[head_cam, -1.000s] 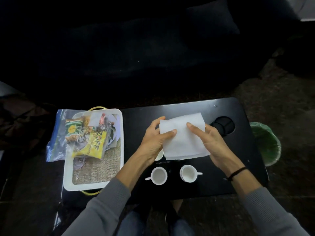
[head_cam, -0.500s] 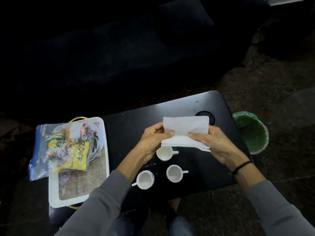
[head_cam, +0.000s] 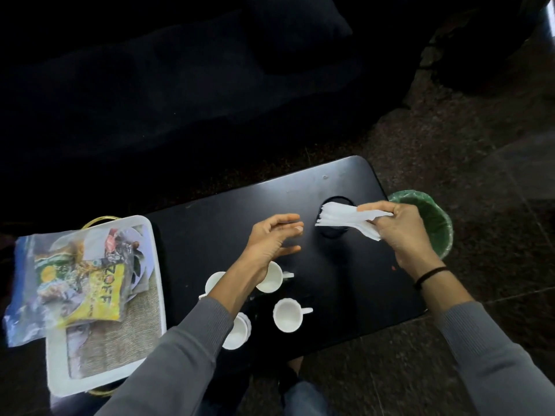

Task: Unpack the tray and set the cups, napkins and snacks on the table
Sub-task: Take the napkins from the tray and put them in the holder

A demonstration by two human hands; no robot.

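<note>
My right hand (head_cam: 402,229) grips a folded stack of white napkins (head_cam: 342,219) above the round cup recess (head_cam: 333,232) at the right of the black table (head_cam: 210,235). Near the table's middle my left hand (head_cam: 273,238) hovers with fingers apart and nothing in it. Several small white cups stand on the table near me: one (head_cam: 287,314) with its handle to the right, one (head_cam: 271,277) partly under my left wrist, one (head_cam: 214,282) and one (head_cam: 237,331) partly hidden by my forearm. A white tray (head_cam: 154,265) at the left holds a clear bag of snack packets (head_cam: 78,283).
A green-lined bin (head_cam: 432,223) stands just past the table's right edge, behind my right hand. A dark sofa fills the far side. The tray has a woven mat (head_cam: 120,349) inside. My knees are under the table's near edge.
My left hand has let go of the napkins and drawn back, fingers apart. My right hand has carried the folded napkins to the right, over the recess. More cups have come into view.
</note>
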